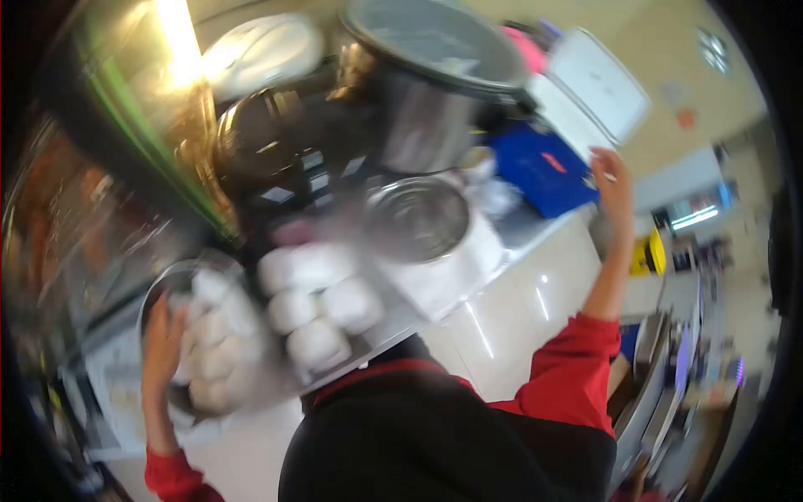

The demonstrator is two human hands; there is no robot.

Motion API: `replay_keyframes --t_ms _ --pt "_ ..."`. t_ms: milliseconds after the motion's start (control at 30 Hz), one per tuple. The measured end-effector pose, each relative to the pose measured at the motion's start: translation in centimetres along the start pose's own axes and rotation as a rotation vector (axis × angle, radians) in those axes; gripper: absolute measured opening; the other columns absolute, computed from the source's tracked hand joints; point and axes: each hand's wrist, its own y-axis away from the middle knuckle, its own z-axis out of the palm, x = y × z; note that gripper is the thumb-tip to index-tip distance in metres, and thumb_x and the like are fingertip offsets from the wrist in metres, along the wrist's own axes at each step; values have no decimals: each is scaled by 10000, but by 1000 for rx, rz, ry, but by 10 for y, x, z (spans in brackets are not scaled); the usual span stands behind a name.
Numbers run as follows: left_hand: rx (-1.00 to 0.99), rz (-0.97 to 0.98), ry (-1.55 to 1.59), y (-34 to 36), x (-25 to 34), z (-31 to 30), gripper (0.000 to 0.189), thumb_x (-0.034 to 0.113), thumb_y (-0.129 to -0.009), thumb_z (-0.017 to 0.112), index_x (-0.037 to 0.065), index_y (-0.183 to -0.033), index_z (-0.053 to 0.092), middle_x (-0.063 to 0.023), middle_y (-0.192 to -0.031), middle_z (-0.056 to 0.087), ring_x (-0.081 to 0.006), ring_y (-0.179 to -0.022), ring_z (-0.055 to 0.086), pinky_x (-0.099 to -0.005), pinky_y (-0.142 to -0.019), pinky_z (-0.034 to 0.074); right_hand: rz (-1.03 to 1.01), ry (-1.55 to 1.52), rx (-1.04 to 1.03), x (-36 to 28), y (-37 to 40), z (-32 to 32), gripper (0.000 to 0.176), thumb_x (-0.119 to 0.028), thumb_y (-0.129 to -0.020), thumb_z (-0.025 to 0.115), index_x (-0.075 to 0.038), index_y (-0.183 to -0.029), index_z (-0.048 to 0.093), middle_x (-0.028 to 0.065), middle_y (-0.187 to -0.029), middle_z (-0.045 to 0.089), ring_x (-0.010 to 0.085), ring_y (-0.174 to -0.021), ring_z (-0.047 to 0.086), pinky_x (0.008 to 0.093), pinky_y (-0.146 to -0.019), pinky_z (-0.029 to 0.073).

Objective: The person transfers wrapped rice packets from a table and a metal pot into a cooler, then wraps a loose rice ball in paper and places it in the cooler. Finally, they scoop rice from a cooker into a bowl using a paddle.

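On the left, my left hand point(162, 347) lies over the near left side of a round bowl point(155, 287) filled with several white, rounded pieces like buns or dough balls point(219, 343). Its fingertips are apart at the edge of the pieces; blur hides whether they touch them. Right beside the bowl, more white rounded pieces point(322, 305) sit grouped on the metal counter. Far to the right, my right hand point(615, 182) is raised with loosely bent fingers, near the blue cooler box point(544, 171) and its open white lid point(600, 84). I see nothing gripped in it.
A large metal pot point(431, 117) stands at the back of the counter. In front of it is a round metal basin point(421, 219) on a white surface. Dark cookware point(276, 146) and a white lid-like disc point(263, 54) are behind. A yellow bin point(648, 253) stands at right.
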Motion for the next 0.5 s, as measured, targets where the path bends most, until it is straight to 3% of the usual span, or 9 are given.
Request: replay_keyframes --t_ms 33,100,200,233,267,300,367,400,500 --pt "-8 -77 -100 -3 -3 5 640 449 -934 389 -24 -1358 318 -214 -1418 306 -323 -1339 243 -372 -1100 163 -141 51 61 60 -21 -6 216 -123 -852 577 -92 -1063 615 86 -888 651 158 -833 621 277 -709 486" --pt "-12 -286 -251 -8 41 9 659 470 -937 368 -41 -1350 314 -258 -1434 235 -358 -1359 171 -388 -1106 147 -26 59 -27 106 -52 -17 240 -115 -806 627 -90 -1045 621 84 -891 654 172 -811 625 291 -711 489" --pt "71 -356 -472 -19 27 29 602 429 -948 359 -68 -1289 366 -313 -1371 287 -419 -1304 247 -409 -1079 197 -131 205 -150 172 -89 -23 291 -126 -749 678 -90 -1034 629 123 -971 640 247 -945 586 352 -843 451" --pt "125 -315 -398 -25 -6 34 577 409 -951 355 -68 -1275 376 -315 -1342 313 -426 -1276 278 -417 -1062 219 -172 267 -184 187 -95 -25 299 -126 -739 685 -90 -1031 631 131 -988 636 262 -983 572 364 -879 436" --pt "175 -271 -323 -32 -37 39 552 390 -954 352 -67 -1262 386 -316 -1312 338 -432 -1248 309 -426 -1045 241 -89 210 -335 203 -109 -32 433 -149 -683 726 -103 -1096 603 154 -1112 580 300 -1107 488 379 -971 371" --pt "222 -224 -251 -38 -67 44 528 370 -957 348 -67 -1249 395 -317 -1282 364 -439 -1220 340 -434 -1028 263 -85 264 -391 221 -115 -33 488 -158 -663 741 -110 -1123 585 155 -1139 559 305 -1120 473 380 -975 370" --pt "316 -202 -310 -38 -82 49 488 336 -957 346 -58 -1239 406 -306 -1242 388 -434 -1182 373 -441 -999 289 -104 375 -497 247 -131 -35 600 -176 -622 773 -124 -1177 549 155 -1195 517 316 -1145 445 383 -983 367" --pt "371 -195 -330 -35 -78 51 469 319 -957 345 -53 -1234 411 -300 -1223 401 -432 -1162 390 -445 -984 302 -112 400 -557 253 -140 -37 746 -150 -600 781 -142 -1272 458 160 -1269 440 318 -1181 403 385 -1011 337" --pt "345 -210 -368 -30 -52 48 451 299 -955 348 -38 -1247 412 -288 -1243 399 -423 -1182 382 -440 -993 298 -57 498 -498 268 -162 -25 770 -155 -578 790 -141 -1273 458 156 -1249 451 325 -1165 413 393 -1009 340"
